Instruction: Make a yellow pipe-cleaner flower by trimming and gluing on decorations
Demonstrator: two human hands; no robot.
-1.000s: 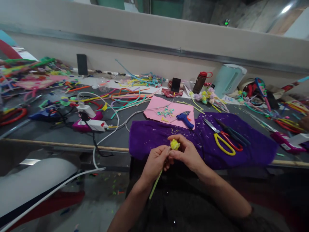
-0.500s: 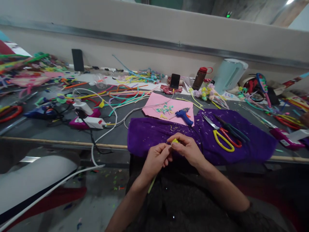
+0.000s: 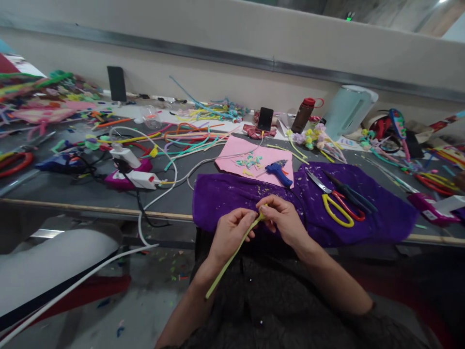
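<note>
A yellow-green pipe cleaner (image 3: 228, 264) slants from between my hands down to the lower left, passing over my left wrist. Its upper end, bright yellow, is mostly covered by the fingers of my right hand (image 3: 285, 219), which pinch it. My left hand (image 3: 232, 233) is closed with thumb and forefinger on the stem just below that end. Both hands are in front of a purple towel (image 3: 221, 194) at the table's near edge. On the towel to the right lie red-and-yellow-handled scissors (image 3: 337, 209) and dark-handled pliers (image 3: 350, 194).
A blue glue gun (image 3: 279, 173) rests on a pink sheet (image 3: 232, 155) with small scraps. Power strips (image 3: 129, 178) and white cable lie left. Behind stand a phone (image 3: 265, 118), a brown bottle (image 3: 303, 115) and a pale blue jug (image 3: 350, 112). Pipe cleaners (image 3: 192, 140) are strewn about.
The pipe cleaner's stem, mostly hidden under my left hand before, has swung into view across it. Its yellow end is more covered by my right fingers. Both hands stay close together.
</note>
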